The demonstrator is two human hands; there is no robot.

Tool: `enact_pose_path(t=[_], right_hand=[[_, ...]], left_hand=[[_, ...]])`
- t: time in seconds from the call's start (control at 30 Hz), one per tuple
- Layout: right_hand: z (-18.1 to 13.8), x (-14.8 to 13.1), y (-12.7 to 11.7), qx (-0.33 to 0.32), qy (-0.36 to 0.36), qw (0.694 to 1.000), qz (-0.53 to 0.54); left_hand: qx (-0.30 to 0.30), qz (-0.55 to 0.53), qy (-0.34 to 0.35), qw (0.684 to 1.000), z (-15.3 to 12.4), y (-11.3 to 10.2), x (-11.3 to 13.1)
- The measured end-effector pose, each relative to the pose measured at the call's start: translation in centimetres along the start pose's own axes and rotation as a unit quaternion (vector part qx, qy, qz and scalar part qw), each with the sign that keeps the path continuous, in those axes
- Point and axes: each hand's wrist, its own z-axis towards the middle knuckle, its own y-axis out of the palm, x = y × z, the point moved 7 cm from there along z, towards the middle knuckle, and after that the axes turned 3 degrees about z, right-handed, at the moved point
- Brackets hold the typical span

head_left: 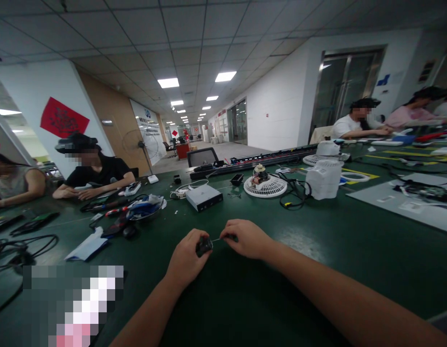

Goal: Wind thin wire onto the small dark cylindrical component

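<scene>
My left hand (187, 255) is closed around a small dark cylindrical part (204, 246) with a lighter rim, held just above the green table. Facing it, my right hand (243, 237) pinches a thin pale rod (216, 239) between thumb and fingertips. The rod reaches from these fingertips to the rim of the dark part; whether it is a tool's shaft or a wire, I cannot tell. Beyond both hands lies a grey and black box-shaped device (204, 196). A white round fan grille (265, 187) with a motor on it sits farther back.
A white plastic housing (322, 179) and black cables (297, 195) are at the right. To the left are a folded paper (88, 245) and a bowl (145, 209) of tangled things. A grey board (407, 205) lies far right. Other people sit around the table.
</scene>
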Motion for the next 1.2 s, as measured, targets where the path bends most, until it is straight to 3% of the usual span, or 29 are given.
enact_pose_path(t=[0.23, 0.47, 0.7, 1.0, 1.2], right_hand=[[-0.1, -0.2, 0.1, -0.007, 0.002, 0.999, 0.044], [0.0, 0.6, 0.5, -0.018, 0.022, 1.0, -0.005], [-0.1, 0.7, 0.7, -0.014, 0.028, 0.998, 0.057], [0.0, 0.7, 0.5, -0.001, 0.065, 0.998, -0.024], [0.0, 0.3, 0.6, -0.008, 0.052, 0.998, 0.033]], left_hand=[[-0.01, -0.01, -0.004, 1.0, -0.1, 0.4, -0.2], [-0.026, 0.009, -0.019, 0.999, -0.1, 0.5, -0.1], [-0.025, -0.008, -0.01, 1.0, -0.1, 0.4, -0.2], [-0.025, 0.007, -0.012, 1.0, -0.1, 0.7, -0.5], [-0.021, 0.002, -0.004, 1.0, -0.2, 0.5, -0.4]])
